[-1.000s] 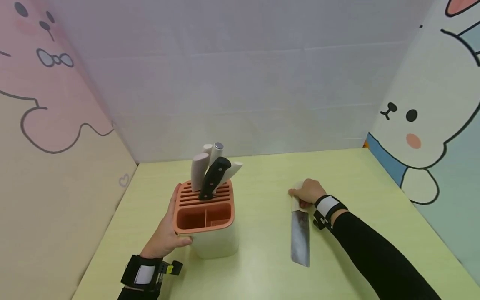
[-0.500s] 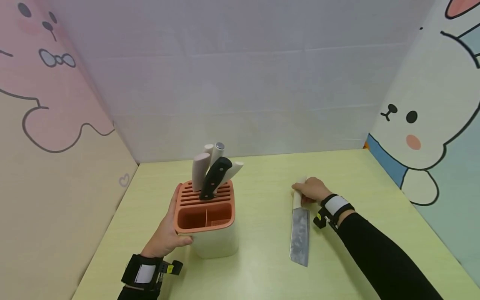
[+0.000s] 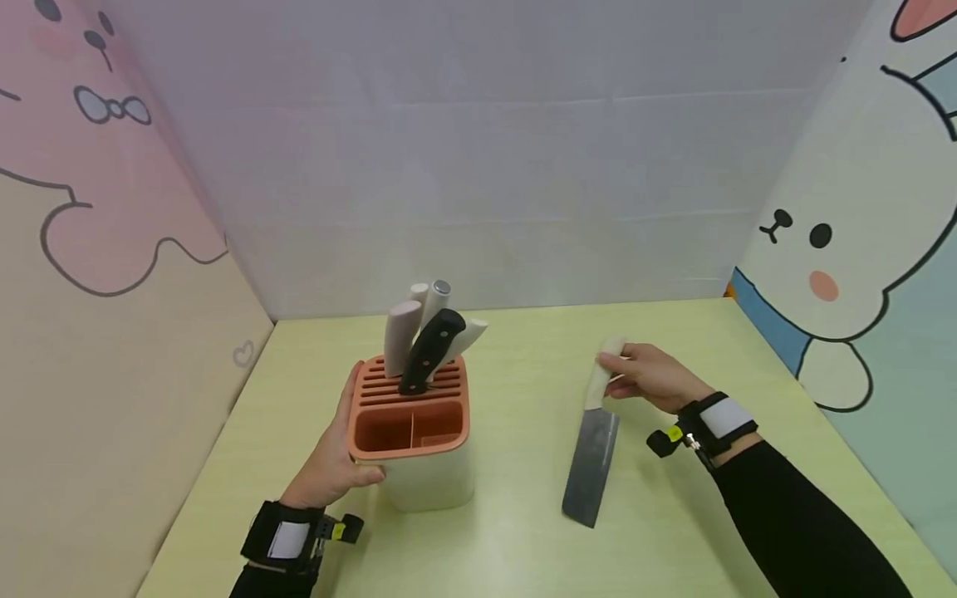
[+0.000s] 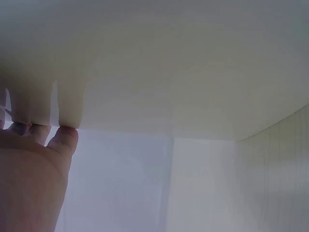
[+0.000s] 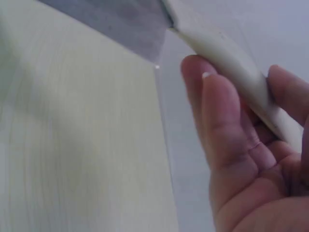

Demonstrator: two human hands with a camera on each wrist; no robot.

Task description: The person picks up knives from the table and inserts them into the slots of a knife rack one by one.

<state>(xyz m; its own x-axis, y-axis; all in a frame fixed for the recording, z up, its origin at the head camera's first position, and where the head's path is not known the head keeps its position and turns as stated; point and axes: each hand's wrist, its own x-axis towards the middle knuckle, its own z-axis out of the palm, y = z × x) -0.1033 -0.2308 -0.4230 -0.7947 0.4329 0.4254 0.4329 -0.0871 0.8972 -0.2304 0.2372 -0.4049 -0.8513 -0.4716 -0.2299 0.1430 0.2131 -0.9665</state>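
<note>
Your right hand curls its fingers around the cleaver handle; your left hand, fingers straight, steadies the knife block.

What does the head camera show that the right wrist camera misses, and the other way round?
Only the head view shows the white knife block with the orange slotted top, the pale and black knife handles standing in it, the left hand against the block's side, and the cleaver's whole broad grey blade.

Only the right wrist view shows, close up, the fingers curling round the handle from beneath.

Both show the right hand gripping the cream cleaver handle above the pale green tabletop.
</note>
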